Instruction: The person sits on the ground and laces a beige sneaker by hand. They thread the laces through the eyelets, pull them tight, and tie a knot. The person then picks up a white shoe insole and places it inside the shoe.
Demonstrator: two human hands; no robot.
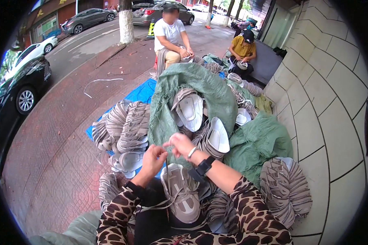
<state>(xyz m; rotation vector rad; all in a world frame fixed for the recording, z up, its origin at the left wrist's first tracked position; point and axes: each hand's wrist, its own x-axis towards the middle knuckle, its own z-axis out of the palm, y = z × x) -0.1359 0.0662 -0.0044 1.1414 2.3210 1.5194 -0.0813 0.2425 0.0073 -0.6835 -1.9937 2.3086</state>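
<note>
A grey-beige shoe upper point(178, 188) with pale trim lies in front of me across my dark-clad lap, its toe toward me. A shoelace point(167, 199) runs through its eyelets, and a loose length trails to the left. Above the shoe's heel end, my left hand point(152, 161) is closed in a pinch on a strand of the lace that rises from the shoe. Just beyond it, my right hand point(180, 145) reaches leftward, fingers apart and slightly blurred; nothing shows in them. The right wrist carries a dark band and a pale bracelet.
A green woven sack point(192, 73) holding stacked shoe uppers point(189, 110) stands ahead. More bundled uppers lie left point(124, 124) and right point(284, 190). A tiled wall point(323, 102) bounds the right. Two people point(169, 34) point(243, 51) sit beyond, handling uppers; cars point(26, 90) stand left.
</note>
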